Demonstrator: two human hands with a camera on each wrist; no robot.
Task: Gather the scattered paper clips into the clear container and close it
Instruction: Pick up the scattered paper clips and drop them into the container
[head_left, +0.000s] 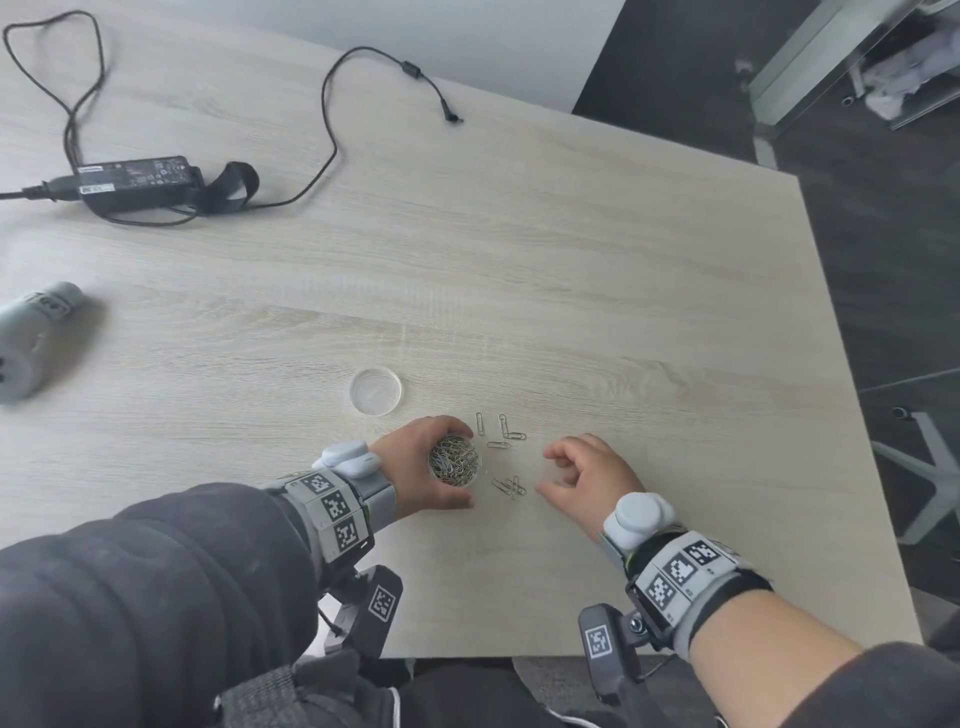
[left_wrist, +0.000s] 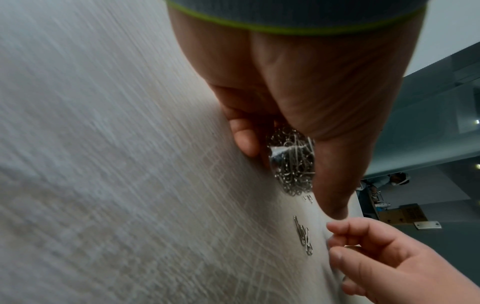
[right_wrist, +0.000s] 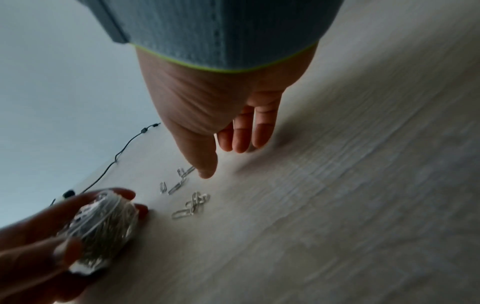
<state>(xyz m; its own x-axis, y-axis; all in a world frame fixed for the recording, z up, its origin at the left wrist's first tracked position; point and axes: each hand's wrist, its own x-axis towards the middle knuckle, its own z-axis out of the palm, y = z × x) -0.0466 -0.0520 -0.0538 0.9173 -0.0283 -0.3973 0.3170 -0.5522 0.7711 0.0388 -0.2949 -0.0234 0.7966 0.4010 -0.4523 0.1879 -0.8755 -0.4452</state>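
A small clear container (head_left: 455, 460) (left_wrist: 292, 162) (right_wrist: 103, 226), full of silver paper clips, stands on the wooden table; my left hand (head_left: 415, 467) (left_wrist: 298, 107) grips it round its wall. Its clear round lid (head_left: 376, 391) lies on the table just behind it. Several loose clips lie to the container's right: one group (head_left: 500, 432) (right_wrist: 179, 181) farther off, another bunch (head_left: 510, 486) (left_wrist: 303, 235) (right_wrist: 193, 204) nearer. My right hand (head_left: 589, 478) (right_wrist: 221, 131) (left_wrist: 389, 257) hovers just right of the clips, fingers loosely curled, holding nothing.
A black laptop charger (head_left: 137, 182) with its cable (head_left: 332, 130) lies at the table's far left. A grey cylindrical object (head_left: 31, 338) lies at the left edge. The table's right edge (head_left: 841, 415) drops to a dark floor with chair legs (head_left: 924, 467).
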